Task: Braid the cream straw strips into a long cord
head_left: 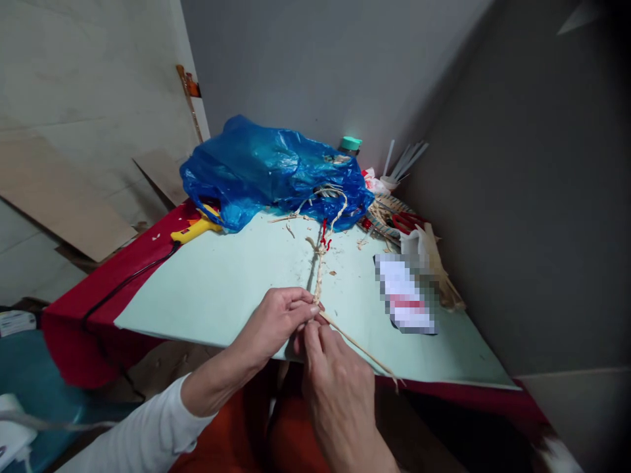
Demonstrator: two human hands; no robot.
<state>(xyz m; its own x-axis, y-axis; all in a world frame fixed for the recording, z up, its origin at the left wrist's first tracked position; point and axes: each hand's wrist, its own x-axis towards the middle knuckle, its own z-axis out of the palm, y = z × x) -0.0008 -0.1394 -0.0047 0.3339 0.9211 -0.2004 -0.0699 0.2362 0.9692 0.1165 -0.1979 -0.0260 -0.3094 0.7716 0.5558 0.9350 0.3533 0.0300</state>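
A red cloth (pixel 73 341) is draping the table (pixel 118 263), and a pale green board (pixel 197 289) is covering its top. A blue bag (pixel 276 171) is sprawling across the far side, a yellow tool (pixel 197 230) is lying far left, a blurred flat object (pixel 404 295) is resting on the right, and scraps (pixel 363 244) are dotting the far middle

Left hand (pixel 280 322) pinches the pale braided cord (pixel 319 276), right hand (pixel 340 378) crowding in beside it, its grip hidden! A loose strand (pixel 365 347) shoots off toward four o'clock. Up at twelve, red ties (pixel 324 231) on the worktop (pixel 197 289); blue plastic bag (pixel 276 171) sprawling at eleven, yellow-handled tool (pixel 194 230) at ten!
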